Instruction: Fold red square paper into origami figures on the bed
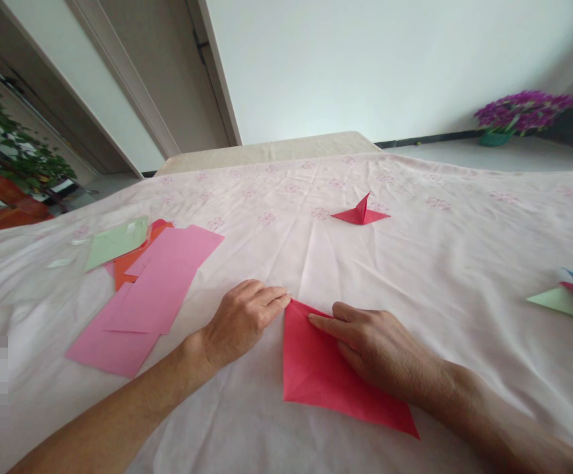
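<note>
I'm pressing red paper (pixel 311 365).
Left hand (pixel 245 315) is touching its corner, grip unclear; right hand (pixel 376 342) is lying half-open; green pot (pixel 494 139) is holding purple flowers (pixel 523 110).

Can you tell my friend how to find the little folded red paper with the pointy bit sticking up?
On the pale pink flowered cloth, look beyond the left hand and right hand toward the white wall. The little folded red paper sits there by itself. Unlike the bigger red sheet under the right hand, it has a sharp point standing up near its middle.
</note>
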`<state>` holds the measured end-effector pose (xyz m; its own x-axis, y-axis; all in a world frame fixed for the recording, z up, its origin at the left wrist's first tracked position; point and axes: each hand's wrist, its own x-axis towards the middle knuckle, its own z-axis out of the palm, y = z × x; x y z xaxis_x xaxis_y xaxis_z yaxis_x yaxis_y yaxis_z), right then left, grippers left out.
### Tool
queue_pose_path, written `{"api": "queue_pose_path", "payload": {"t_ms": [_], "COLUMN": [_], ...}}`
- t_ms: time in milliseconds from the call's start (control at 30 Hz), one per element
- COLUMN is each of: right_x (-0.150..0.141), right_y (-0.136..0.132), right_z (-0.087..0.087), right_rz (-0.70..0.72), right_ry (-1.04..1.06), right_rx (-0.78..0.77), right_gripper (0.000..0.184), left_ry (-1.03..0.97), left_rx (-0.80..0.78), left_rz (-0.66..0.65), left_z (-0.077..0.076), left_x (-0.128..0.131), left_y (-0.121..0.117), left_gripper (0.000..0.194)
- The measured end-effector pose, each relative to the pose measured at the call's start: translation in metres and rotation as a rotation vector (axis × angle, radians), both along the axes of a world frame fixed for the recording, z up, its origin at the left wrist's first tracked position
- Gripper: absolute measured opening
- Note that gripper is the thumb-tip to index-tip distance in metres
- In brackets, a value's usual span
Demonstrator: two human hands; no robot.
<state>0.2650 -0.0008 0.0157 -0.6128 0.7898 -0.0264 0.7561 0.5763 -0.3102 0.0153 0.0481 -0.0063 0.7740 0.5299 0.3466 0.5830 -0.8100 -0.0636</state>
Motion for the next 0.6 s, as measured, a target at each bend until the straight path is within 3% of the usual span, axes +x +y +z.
{"api": "queue_pose_path", "payload": {"t_ms": [433, 600], "right_x": [-0.001, -0.002], "right_y": [-0.001, -0.003], "right_z": [0.000, 0.002], "right_rz": [-0.004, -0.017], "right_ry": [-0.003, -0.021], "right_rx": [0.021, 0.037], "right_gripper": [0.033, 0.037], "left_ry": [0.126, 0.074], "left_rx": [-0.011, -0.072], "left_rz": [0.020, 0.143], "left_z": [0.001, 0.001], "left_x": [-0.001, -0.008], "left_y": [-0.003, 0.014], "left_gripper": [0.042, 0.056]}}
